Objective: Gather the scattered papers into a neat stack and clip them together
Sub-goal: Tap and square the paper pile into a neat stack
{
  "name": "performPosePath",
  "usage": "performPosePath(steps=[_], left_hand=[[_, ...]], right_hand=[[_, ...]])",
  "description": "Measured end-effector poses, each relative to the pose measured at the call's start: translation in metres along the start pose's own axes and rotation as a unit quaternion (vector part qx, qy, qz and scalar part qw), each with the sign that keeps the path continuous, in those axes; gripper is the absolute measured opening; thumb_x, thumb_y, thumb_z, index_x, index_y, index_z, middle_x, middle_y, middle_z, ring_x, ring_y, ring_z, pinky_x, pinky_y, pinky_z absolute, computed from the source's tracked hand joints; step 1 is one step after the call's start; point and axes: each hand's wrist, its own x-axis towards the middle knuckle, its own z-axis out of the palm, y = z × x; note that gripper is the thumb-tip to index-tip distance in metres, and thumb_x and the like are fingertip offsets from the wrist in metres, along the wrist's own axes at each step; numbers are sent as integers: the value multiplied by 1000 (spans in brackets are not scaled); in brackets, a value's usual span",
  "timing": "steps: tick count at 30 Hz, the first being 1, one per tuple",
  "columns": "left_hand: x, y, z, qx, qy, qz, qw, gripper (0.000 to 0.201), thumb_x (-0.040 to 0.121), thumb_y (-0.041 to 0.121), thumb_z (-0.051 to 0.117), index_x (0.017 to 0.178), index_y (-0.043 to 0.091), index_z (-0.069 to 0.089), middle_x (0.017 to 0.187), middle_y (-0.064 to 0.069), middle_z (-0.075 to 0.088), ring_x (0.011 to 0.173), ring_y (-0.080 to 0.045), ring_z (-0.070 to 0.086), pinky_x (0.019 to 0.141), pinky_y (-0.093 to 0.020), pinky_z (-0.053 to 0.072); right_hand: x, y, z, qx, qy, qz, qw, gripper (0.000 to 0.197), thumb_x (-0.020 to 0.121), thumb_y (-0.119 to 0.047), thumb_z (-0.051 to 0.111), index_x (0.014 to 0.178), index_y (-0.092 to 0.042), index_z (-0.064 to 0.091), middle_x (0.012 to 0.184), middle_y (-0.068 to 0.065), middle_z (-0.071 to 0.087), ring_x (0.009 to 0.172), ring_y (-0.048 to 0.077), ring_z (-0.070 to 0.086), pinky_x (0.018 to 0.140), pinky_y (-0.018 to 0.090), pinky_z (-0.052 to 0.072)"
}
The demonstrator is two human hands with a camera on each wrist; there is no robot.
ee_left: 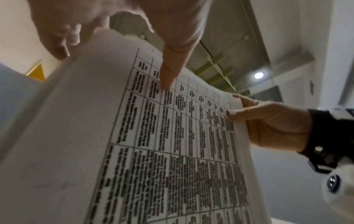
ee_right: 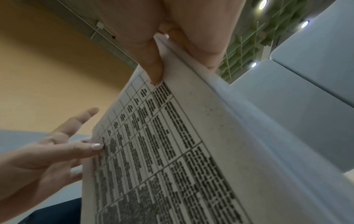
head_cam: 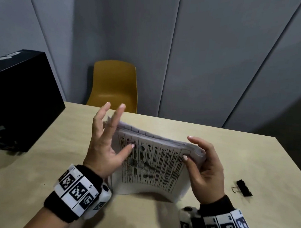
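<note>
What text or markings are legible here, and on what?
Nothing can be read as words.
Paper stack: printed table, cells filled with text too blurred to read in any view.
Wristbands: black-and-white square marker codes; the tiny characters beside them are too small to read.
Black box: pale mark on top, illegible.
Binder clip: no text visible.

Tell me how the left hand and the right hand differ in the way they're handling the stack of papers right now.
The left hand is spread open, fingers straight and fanned, only its thumb touching the printed top sheet of the stack of papers; the right hand pinches the stack's other edge between thumb and fingers. The left hand's fingertips point upward, while the right hand's fingers curl round the edge. Both flank the stack, held on its lower edge on the table.
</note>
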Motion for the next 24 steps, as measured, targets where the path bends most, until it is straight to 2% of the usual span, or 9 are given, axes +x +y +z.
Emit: performPosePath(steps=[2, 4, 7, 11, 13, 16, 19, 22, 24], left_hand=[[3, -2, -2, 1, -27, 19, 999, 93, 60, 29, 74, 137, 46, 25, 149, -12, 18, 137, 5, 14, 106, -2, 17], [5, -6, -1, -43, -45, 7, 998, 97, 59, 36, 75, 138, 47, 21, 150, -10, 20, 139, -12, 25, 109, -16, 25], [3, -27, 2, -244, -55, -140, 958, 128, 49, 24, 88, 142, 49, 2, 143, -9, 39, 130, -18, 44, 103, -27, 42], [-4, -51, 6, -348, -113, -248, 897, 96, 28, 42, 91, 117, 27, 58, 107, -3, 70, 100, -11, 64, 76, -14, 52], [-7, -43, 10, -340, -98, -251, 901, 67, 35, 41, 89, 93, 16, 68, 87, 4, 76, 86, -8, 69, 71, -15, 53], [-12, -20, 20, -287, -2, -248, 925, 29, 64, 10, 78, 85, 23, 64, 83, 8, 69, 82, -2, 66, 66, -10, 52], [-18, -5, 26, -199, 81, -174, 961, 34, 74, 3, 72, 89, 29, 56, 82, 19, 65, 78, 16, 60, 65, 0, 45], [-25, 1, 26, -174, 113, -134, 969, 63, 70, 10, 66, 122, 34, 42, 100, 41, 57, 89, 19, 57, 74, -2, 45], [-29, -1, 24, -136, 133, -99, 977, 87, 70, 10, 67, 135, 45, 22, 116, 30, 51, 100, 21, 51, 84, -3, 44]], right_hand=[[0, 0, -2, 3, -13, 5, 1000, 59, 75, 8, 57, 110, -39, 55, 108, -25, 60, 95, -1, 58, 85, 10, 44], [-1, 0, -3, 10, -14, 6, 1000, 60, 74, 8, 57, 109, -41, 54, 108, -24, 60, 93, 2, 57, 84, 12, 45], [1, 1, -4, 45, -5, 19, 999, 52, 73, 8, 58, 103, -34, 56, 104, -25, 61, 93, -2, 58, 83, 9, 44], [9, 1, -6, 67, 16, 41, 997, 54, 72, 8, 64, 99, -39, 59, 101, -24, 62, 96, -4, 58, 83, 8, 45], [12, 2, -6, 65, 46, 49, 996, 55, 73, 17, 64, 101, -29, 56, 99, -26, 62, 91, -6, 59, 80, 6, 46], [10, -4, 4, 42, 96, 33, 994, 58, 75, 22, 58, 108, -25, 50, 101, -29, 60, 82, -6, 58, 76, 6, 46], [2, -12, 19, 22, 110, 11, 994, 67, 78, 18, 56, 120, -32, 44, 98, -22, 59, 78, 2, 57, 77, 13, 48], [-7, -12, 30, -14, 101, -4, 995, 75, 78, 9, 52, 130, -43, 36, 111, -7, 60, 101, 10, 59, 92, 25, 46], [-9, -11, 31, -72, 99, -22, 992, 74, 77, 2, 53, 134, -41, 33, 120, 6, 54, 113, 10, 53, 99, 23, 40]])
